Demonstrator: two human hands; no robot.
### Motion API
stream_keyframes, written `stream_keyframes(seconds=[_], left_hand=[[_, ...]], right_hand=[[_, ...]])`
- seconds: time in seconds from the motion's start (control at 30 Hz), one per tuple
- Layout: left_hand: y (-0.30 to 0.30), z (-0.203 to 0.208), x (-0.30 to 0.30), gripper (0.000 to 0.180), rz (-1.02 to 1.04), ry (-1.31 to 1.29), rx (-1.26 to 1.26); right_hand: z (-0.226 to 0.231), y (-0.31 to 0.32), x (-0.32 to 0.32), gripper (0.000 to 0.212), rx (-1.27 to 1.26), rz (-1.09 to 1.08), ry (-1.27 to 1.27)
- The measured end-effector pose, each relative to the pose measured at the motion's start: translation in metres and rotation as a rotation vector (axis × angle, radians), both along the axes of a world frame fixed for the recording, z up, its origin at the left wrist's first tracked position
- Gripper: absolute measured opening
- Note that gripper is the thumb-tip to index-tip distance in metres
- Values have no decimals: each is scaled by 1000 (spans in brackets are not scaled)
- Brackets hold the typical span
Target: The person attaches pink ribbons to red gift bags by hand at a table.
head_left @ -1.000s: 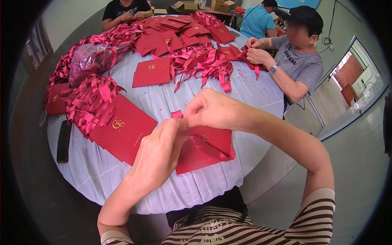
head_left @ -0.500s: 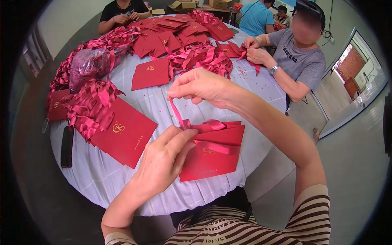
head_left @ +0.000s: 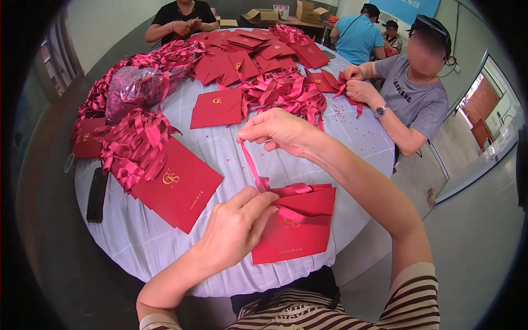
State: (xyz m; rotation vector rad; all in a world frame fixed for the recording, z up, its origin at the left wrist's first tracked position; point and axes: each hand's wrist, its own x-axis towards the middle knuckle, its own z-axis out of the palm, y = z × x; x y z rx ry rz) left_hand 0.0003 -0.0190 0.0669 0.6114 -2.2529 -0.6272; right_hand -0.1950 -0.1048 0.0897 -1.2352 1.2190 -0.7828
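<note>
A flat red paper envelope [head_left: 294, 242] with a gold emblem lies near the table's front edge, in front of me. A pink-red satin ribbon [head_left: 251, 161] runs across its upper part and rises from its top left corner. My left hand [head_left: 234, 223] is closed there, thumb and fingers pinching the ribbon and the envelope's left edge. Above and beyond it, my right hand [head_left: 280, 132] pinches the ribbon's free end, pulled up into a nearly straight strip. My left fingers partly hide the spot where the ribbon meets the paper.
To the left lie stacked red envelopes [head_left: 184, 190] with bunched ribbons [head_left: 135, 146], a black phone [head_left: 97, 195] and a plastic bag [head_left: 132, 93]. Another envelope [head_left: 212, 110] and a large pile [head_left: 242, 52] lie farther back. A co-worker in grey [head_left: 412, 102] handles ribbon at the right; others sit beyond.
The whole view has shifted, so everything appears slightly lower and farther right. Both hands keep their pinches on the ribbon, with almost the same spacing between them.
</note>
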Motion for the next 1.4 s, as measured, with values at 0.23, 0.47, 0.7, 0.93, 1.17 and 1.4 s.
stream_keyframes(seconds=[0.23, 0.47, 0.7, 0.93, 1.17, 1.4], left_hand=[[-19, -19, -8, 12, 93, 15, 118], [-38, -37, -7, 13, 154, -11, 313], [-40, -45, -10, 14, 157, -68, 329], [-40, -48, -12, 16, 188, -99, 320], [-34, -41, -13, 19, 237, -210, 127], [-34, -19, -27, 20, 203, -214, 111]], right_hand=[[-15, 3, -9, 21, -201, -22, 320], [-24, 87, -20, 21, -522, 90, 604], [-41, 139, -26, 19, -727, 39, 703], [-40, 184, -81, 14, -532, -29, 704], [-45, 203, -82, 6, -412, -394, 544], [-61, 201, -58, 16, -356, -750, -81]])
